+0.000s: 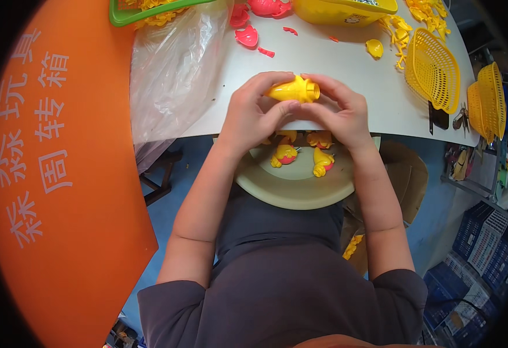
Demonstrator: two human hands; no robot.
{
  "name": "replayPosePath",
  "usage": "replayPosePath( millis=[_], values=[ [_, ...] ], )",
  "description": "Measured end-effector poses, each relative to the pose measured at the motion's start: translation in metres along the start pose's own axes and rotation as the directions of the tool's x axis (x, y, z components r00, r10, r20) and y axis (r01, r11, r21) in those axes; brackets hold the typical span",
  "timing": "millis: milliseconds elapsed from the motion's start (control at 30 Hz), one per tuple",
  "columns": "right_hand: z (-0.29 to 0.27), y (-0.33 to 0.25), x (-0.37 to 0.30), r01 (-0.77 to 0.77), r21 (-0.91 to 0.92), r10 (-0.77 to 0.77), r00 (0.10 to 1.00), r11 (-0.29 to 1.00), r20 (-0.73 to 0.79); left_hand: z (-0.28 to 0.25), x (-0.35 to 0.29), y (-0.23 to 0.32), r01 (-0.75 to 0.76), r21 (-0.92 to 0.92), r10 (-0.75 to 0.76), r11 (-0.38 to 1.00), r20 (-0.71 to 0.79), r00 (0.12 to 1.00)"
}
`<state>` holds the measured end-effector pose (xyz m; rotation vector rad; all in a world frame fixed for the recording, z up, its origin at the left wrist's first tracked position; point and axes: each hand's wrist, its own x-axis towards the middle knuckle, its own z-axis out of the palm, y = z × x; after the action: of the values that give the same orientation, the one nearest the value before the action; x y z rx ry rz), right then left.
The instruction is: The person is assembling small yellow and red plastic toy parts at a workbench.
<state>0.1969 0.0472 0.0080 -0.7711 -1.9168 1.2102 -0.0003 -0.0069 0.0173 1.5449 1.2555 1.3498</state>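
Between both hands, over the table's near edge, is a yellow hollow plastic toy part with a short round neck pointing right. My left hand wraps its fingers and thumb around the left end. On the other side, my right hand pinches it near the neck with thumb and fingers. Below the hands, a pale green basin rests on my lap. Inside it lie several yellow and pink toy pieces, among them one at the left and one at the right.
Pink shell pieces lie on the white table. A yellow bin and green tray stand at the back. Yellow baskets sit right, clear plastic sheeting left, beside a large orange box.
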Motion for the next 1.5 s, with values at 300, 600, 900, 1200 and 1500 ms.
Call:
replayPosePath(
  millis=[300, 600, 900, 1200, 1500],
  values=[
    [0.012, -0.031, 0.005, -0.222, 0.233, 0.223, 0.975, 0.947, 0.021, 0.005, -0.015, 0.004, 0.042, -0.267, -0.062, 0.963, -0.067, 0.996],
    [0.004, -0.022, 0.011, 0.21, -0.505, -0.277, 0.959, 0.837, -0.059, 0.011, -0.011, 0.015, 0.2, -0.319, -0.229, 0.926, -0.054, 0.972],
    [-0.004, -0.012, 0.001, 0.177, -0.181, -0.184, 0.983, 0.967, -0.023, 0.011, -0.012, -0.006, -0.063, -0.254, 0.051, 0.965, -0.052, 0.997],
    [-0.007, -0.022, 0.002, 0.298, -0.287, -0.333, 0.94, 0.91, -0.081, 0.01, -0.006, 0.0, -0.131, -0.262, 0.125, 0.956, -0.043, 0.991],
    [-0.033, -0.051, -0.024, -0.27, -0.353, 0.443, 0.595, 0.896, 0.671, -0.101, 0.068, 0.048, -0.103, 0.14, 0.16, 0.985, -0.501, 0.85]
  ],
)
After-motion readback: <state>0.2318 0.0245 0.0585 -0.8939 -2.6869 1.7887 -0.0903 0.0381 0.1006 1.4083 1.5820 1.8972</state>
